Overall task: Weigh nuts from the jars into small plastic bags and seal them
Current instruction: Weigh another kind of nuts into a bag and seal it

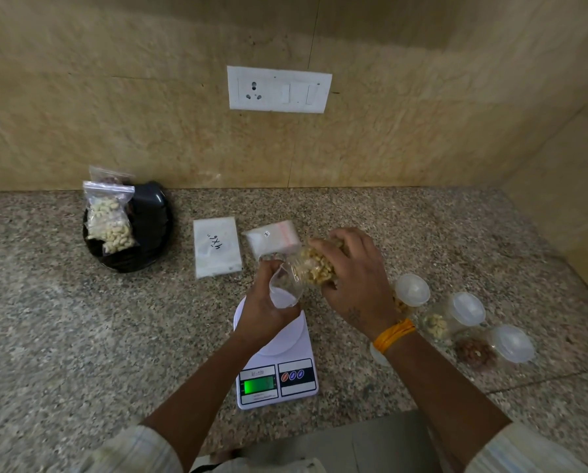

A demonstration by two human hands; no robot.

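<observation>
Right hand gripping tipped jar, left hand pinching bag (above scale), lidded jars beside

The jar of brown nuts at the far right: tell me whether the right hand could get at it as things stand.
Probably not yet. The right hand grips a tilted jar of pale nuts over the bag held by the left hand. The brown-nut jar lies unobstructed beside that wrist, but the hand is occupied.

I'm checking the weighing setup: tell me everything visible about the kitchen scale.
The kitchen scale is white plastic, lying flat on the speckled countertop in front of the person. Its round platform sits at the far end, partly hidden by the left hand above it. The near panel has a lit green display and three round buttons; the reading is illegible.
</observation>
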